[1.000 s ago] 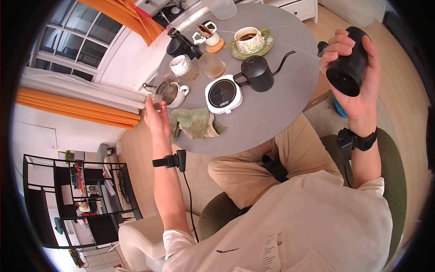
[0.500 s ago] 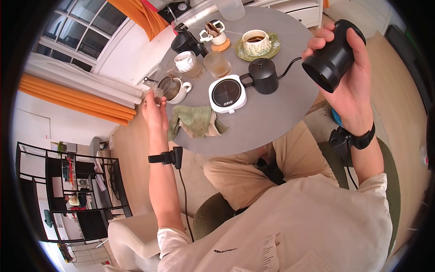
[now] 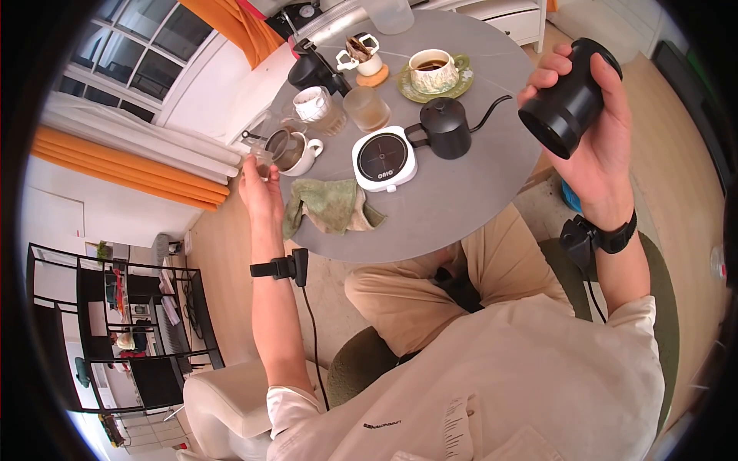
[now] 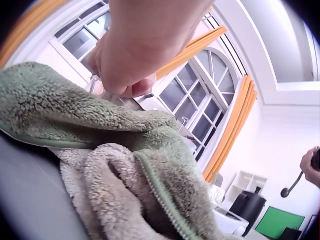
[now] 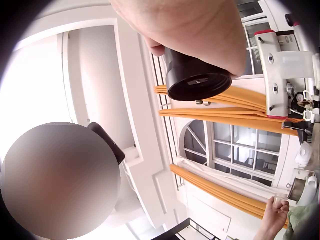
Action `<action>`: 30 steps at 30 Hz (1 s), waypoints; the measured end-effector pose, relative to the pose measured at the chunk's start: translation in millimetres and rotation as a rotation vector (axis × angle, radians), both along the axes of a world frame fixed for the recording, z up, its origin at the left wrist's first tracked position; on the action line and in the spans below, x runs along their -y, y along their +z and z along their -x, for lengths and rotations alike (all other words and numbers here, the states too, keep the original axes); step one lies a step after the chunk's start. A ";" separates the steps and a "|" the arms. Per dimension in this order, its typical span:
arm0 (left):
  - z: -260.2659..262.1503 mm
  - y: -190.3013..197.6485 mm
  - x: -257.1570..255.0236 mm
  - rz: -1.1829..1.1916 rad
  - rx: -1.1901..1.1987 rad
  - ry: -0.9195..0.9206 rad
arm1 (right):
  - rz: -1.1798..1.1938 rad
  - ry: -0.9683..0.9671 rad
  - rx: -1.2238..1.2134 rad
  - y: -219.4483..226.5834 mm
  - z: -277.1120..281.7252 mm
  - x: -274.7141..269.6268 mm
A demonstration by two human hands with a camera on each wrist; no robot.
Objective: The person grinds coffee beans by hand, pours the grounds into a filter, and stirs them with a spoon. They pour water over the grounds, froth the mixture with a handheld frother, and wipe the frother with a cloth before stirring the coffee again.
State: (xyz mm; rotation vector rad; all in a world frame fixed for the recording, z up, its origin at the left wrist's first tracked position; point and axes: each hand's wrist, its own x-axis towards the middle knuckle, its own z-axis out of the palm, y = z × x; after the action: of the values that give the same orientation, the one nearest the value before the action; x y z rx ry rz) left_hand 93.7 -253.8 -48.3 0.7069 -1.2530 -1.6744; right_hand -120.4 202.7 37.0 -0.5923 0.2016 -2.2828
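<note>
In the head view, the right hand [image 3: 603, 150], raised right of the table, grips a black cylinder [image 3: 565, 100] tilted with its dark end facing down-left. The left wrist view shows a thin crank with a knob [image 4: 285, 192] beside that hand. The left hand [image 3: 262, 196] pinches a small clear glass [image 3: 264, 164] at the table's left edge, beside a white cup [image 3: 307, 159] with a dark round strainer-like piece [image 3: 285, 150]. Just right of the left forearm lies a green cloth [image 3: 329, 204]. In the left wrist view the cloth [image 4: 65, 105] partly hides the curled fingers.
On the grey table [image 3: 453, 207] stand a white round-plated device [image 3: 382, 157], a black gooseneck kettle [image 3: 446, 131], a frosted glass [image 3: 367, 109], a patterned cup [image 3: 434, 75] of dark liquid on a green saucer, and a white two-handled cup [image 3: 367, 64] on a wooden coaster.
Compared with one second ago, the black cylinder has turned in the raised right hand and shifted slightly left. The left hand still holds the small glass. The head view has shifted a little.
</note>
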 end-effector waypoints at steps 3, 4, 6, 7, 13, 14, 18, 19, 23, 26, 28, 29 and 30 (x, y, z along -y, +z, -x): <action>-0.4 5.4 -3.6 0.001 -0.008 0.018 | -0.003 0.003 0.001 -3.7 2.4 -0.7; -0.3 7.9 -4.1 -0.002 -0.013 0.027 | 0.004 0.004 0.008 -4.3 2.7 -1.4; -2.2 4.4 -4.3 0.022 0.039 -0.022 | 0.015 0.017 0.019 -5.4 3.0 -1.8; -3.2 4.4 -4.1 0.035 0.064 -0.045 | 0.015 0.018 0.021 -5.7 3.5 -1.4; -1.9 6.7 -5.3 0.027 0.077 -0.055 | 0.004 -0.008 0.025 -8.5 4.8 -4.2; 0.2 8.8 -4.9 0.028 0.065 -0.044 | 0.004 -0.014 0.024 -9.9 5.4 -4.9; -0.7 7.6 -7.7 0.013 0.048 -0.014 | 0.020 -0.001 0.023 -11.0 6.2 -6.1; 1.0 8.8 -7.0 0.012 0.052 -0.019 | 0.022 -0.002 0.030 -10.0 6.1 -6.3; -1.0 6.8 -1.7 0.008 0.052 -0.027 | 0.016 0.000 0.040 -10.5 7.0 -8.8; 2.3 10.9 -3.2 -0.004 0.036 -0.026 | 0.017 -0.003 0.043 -11.0 7.4 -9.6; 2.0 11.2 -9.3 0.024 0.072 -0.029 | 0.012 0.006 0.044 -11.4 7.5 -8.6; 1.2 11.8 -6.2 0.015 0.054 -0.027 | 0.013 0.005 0.043 -11.5 7.7 -8.4; 1.0 11.6 -2.1 0.006 0.039 -0.029 | 0.014 -0.001 0.044 -11.9 7.5 -9.2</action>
State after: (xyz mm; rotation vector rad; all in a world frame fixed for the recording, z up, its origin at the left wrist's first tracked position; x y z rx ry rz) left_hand 92.7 -251.7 -36.6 0.7233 -1.3009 -1.6873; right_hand -127.9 211.8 25.1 -0.5482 0.1647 -2.2977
